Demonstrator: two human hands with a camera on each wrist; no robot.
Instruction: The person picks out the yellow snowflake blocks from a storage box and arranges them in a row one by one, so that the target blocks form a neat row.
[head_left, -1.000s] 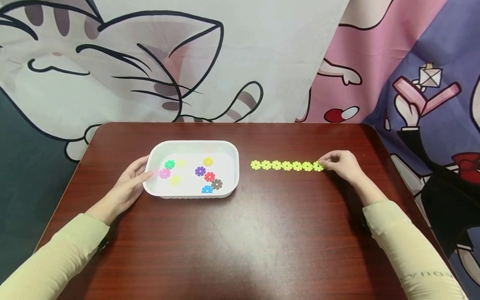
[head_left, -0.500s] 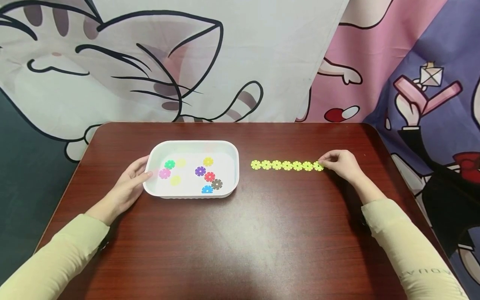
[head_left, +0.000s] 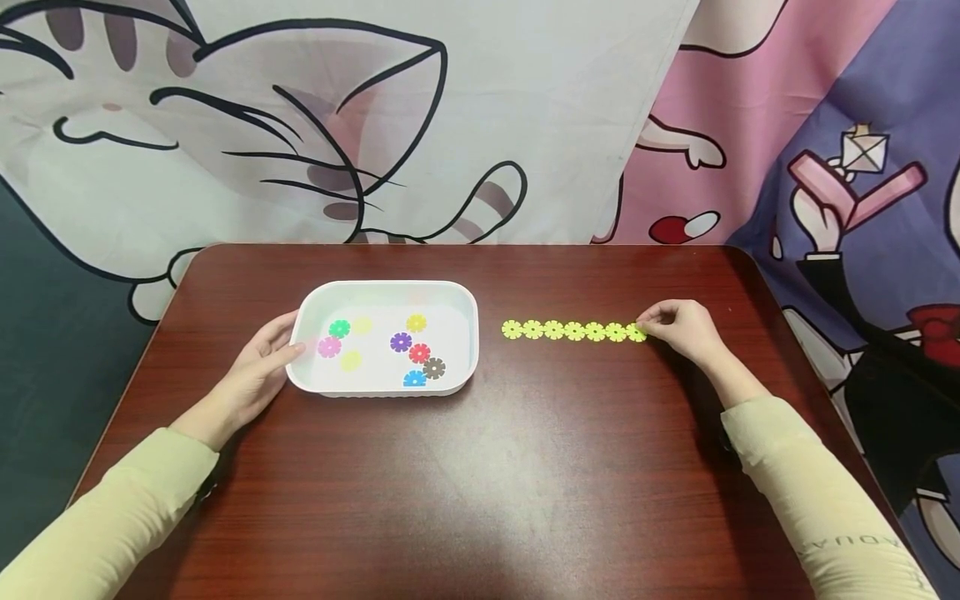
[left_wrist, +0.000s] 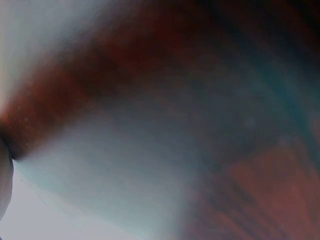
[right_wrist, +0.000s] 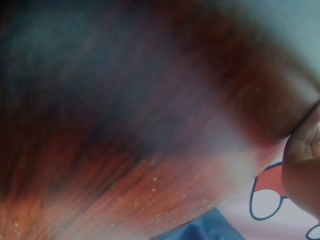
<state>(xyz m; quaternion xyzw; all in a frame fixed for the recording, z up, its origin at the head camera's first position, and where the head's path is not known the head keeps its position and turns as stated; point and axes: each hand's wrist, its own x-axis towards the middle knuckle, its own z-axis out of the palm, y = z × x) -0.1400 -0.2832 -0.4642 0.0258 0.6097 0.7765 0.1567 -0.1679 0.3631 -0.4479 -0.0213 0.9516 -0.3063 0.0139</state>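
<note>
My left hand point(head_left: 253, 372) grips the left end of a white plastic tray point(head_left: 459, 327), its thumb over the rim and the other fingers along the outside. Inside the tray lie several notched snowflake discs, among them a green disc point(head_left: 340, 328), a purple disc point(head_left: 401, 342) and a blue disc point(head_left: 415, 378). To the right of the tray, yellow-green snowflake discs point(head_left: 574, 331) form a straight row on the table. At its right end, my right hand point(head_left: 686, 331) pinches the last yellow-green snowflake disc point(head_left: 634, 332) between thumb and index finger, partly hiding it. Both wrist views are mostly blurred.
The brown wooden table point(head_left: 480, 492) has rounded far corners. Close behind its far edge hangs a cartoon-printed cloth point(head_left: 570, 108). Bright glare lies on the middle of the tabletop.
Little differs. The right forearm has shifted very slightly left, while the hand stays at the row's end. The left hand, tray and discs look the same.
</note>
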